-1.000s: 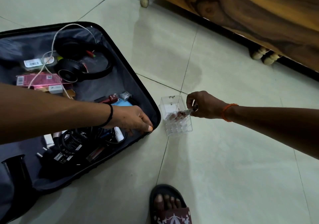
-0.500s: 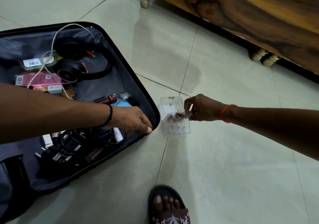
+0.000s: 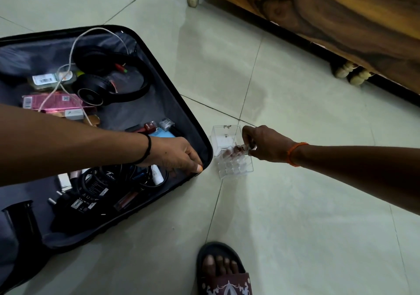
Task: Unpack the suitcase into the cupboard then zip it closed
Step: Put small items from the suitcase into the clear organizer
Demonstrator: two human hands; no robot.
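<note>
On the tiled floor (image 3: 295,203), filling the left half of the frame, I see the black suitcase (image 3: 159,76) lying open with its lid still unzipped. My left hand (image 3: 179,153) reaches across it from the left edge, fingers extended and slightly bent, their tips resting at the lower right corner of the case by the rim; I cannot tell whether they pinch anything there. A black band sits on that wrist.

Inside the case, toward the upper left of the frame, black headphones (image 3: 109,83) lie with a white cable (image 3: 75,51) looping over them. Below these sits a pink box (image 3: 54,102), and near the centre a red nail polish bottle (image 3: 150,126) beside a light blue item (image 3: 161,133). Lower down, under my forearm, coiled black cables (image 3: 97,181) and a black charger plug (image 3: 77,203) are bunched together.

Just right of the suitcase corner, near the centre of the frame, a clear plastic organiser (image 3: 236,165) with small square compartments stands on the floor. My right hand (image 3: 266,144), an orange thread on its wrist, comes in from the right edge and has its fingers curled round a small tube (image 3: 244,150), holding it over the compartments at the organiser's top.

Along the upper right runs a wooden furniture piece (image 3: 318,14) on turned pale feet. At the bottom centre, my foot in a maroon slipper (image 3: 225,274) stands on the tiles.
</note>
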